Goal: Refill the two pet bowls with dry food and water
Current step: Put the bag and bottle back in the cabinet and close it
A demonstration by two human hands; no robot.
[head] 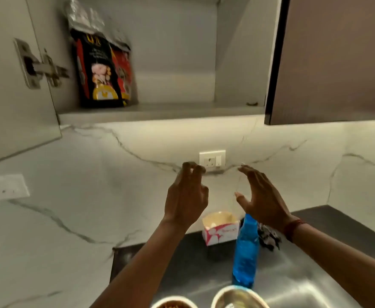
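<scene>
From my station, both hands are raised at centre frame and hold nothing. The left hand [185,196] has loosely curled fingers, and the right hand [262,196] is spread wide with straight fingers. The pet food bag [102,70] stands upright on the open cabinet shelf [159,110], up at 11 o'clock. At 6 o'clock, cut by the frame edge, the left bowl [175,298] shows brown kibble, so I judge the dry food part done. The steel bowl [237,288] just beside it, towards 5 o'clock, gleams, but I cannot tell whether it holds water. The blue water bottle [245,252] stands upright behind it, untouched, so the water may well remain to be poured.
</scene>
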